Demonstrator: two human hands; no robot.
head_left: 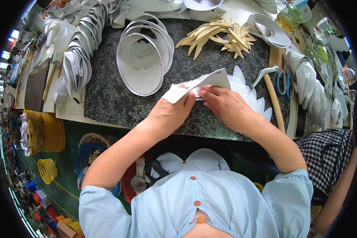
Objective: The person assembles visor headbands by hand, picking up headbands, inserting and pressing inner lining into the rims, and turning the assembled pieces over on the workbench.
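Note:
Over the near part of the dark speckled work slab [107, 99], both my hands hold a white shoe upper [217, 79], partly folded and with a small reddish patch. My left hand [171, 114] is closed on its left end, the thumb near the middle. My right hand [228, 106] pinches the near edge, fingers bent in under the fold; some fingertips are hidden. Beside my right hand, several translucent white curved stiffener pieces [246, 93] lie fanned out. Further left rests a loose nest of white ring-shaped uppers [123, 73].
Tan curved strips [202, 33] are piled at the far side. To the right lie a hammer [274, 104] with a wooden handle and blue-handled scissors [281, 84]. Overlapping white uppers [83, 47] stand at the left. Yellow baskets [51, 133] sit below left; another person's checked clothing [327, 158] shows at right.

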